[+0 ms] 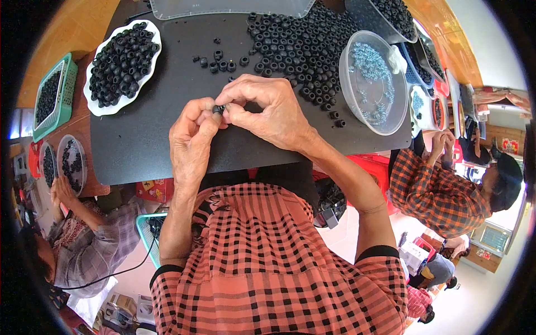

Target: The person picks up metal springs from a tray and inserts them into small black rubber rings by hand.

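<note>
Grip: we pinch a small black ring [218, 108] between the fingertips of both hands, over the near middle of the black mat [139, 139].
Left hand [192, 142]: thumb and forefinger close on the ring from the left, the ring at their very tips.
Right hand [268, 111]: fingers curl over, thumb and forefinger grasping the same ring from the right.
Ring: only its dark top shows between our fingertips; the rest is hidden.
Loose rings [220, 60]: a few lie just beyond our hands.
Heap [304, 47]: many more rings, beyond and right.
Clear bowl [349, 89]: right of the heap, holding small silvery parts.
White plate [92, 92]: far left, piled with rings.
</note>
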Tool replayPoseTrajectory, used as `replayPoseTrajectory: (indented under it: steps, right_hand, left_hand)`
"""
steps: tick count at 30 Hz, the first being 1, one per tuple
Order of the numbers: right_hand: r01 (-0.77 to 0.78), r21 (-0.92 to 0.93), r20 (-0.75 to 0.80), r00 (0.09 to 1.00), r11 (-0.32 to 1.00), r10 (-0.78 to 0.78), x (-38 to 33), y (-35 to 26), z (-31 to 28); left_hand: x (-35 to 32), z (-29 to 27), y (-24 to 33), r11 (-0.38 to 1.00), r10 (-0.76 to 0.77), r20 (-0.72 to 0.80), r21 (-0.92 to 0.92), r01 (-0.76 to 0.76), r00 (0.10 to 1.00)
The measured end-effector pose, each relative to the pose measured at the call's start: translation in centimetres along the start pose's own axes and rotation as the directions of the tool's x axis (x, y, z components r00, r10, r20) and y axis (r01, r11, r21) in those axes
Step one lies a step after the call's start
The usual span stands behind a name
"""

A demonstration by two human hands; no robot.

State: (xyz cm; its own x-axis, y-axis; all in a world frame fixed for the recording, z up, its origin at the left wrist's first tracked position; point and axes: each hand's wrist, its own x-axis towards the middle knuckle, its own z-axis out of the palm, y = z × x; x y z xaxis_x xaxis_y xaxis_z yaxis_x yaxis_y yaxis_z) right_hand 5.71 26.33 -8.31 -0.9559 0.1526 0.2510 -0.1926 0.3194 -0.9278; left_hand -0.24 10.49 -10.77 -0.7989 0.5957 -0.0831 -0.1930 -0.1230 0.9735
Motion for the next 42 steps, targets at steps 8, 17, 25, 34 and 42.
replayPoseTrajectory:
  steps: [8,17,25,34,42]
  right_hand:
    - [0.066,-0.091,-0.028,0.997,0.994,-0.068,0.1,0.0,0.3]
    - [0.095,-0.142,-0.042,0.994,0.985,-0.102,-0.1,0.0,0.3]
    - [0.003,-0.059,-0.058,0.998,0.998,-0.006,-0.2,0.0,0.6]
    - [0.057,-0.034,-0.093,0.994,0.998,-0.060,0.2,0.5,0.8]
    - [0.043,-0.380,-0.181,0.976,0.924,-0.120,2.0,0.6,-3.1]
  left_hand:
    - [-0.1,0.2,0.0,0.999,0.034,0.004,0.011,-0.034,0.999]
    - [-0.1,0.0,-0.2,1.000,0.017,0.008,0.023,-0.017,1.000]
    - [-0.1,0.0,-0.2,0.998,0.052,0.018,0.024,-0.052,0.999]
    - [0.1,-0.1,-0.3,0.998,0.039,0.039,-0.041,-0.037,0.998]
    - [-0.3,-0.7,0.4,0.996,0.005,-0.029,-0.091,-0.008,1.000]
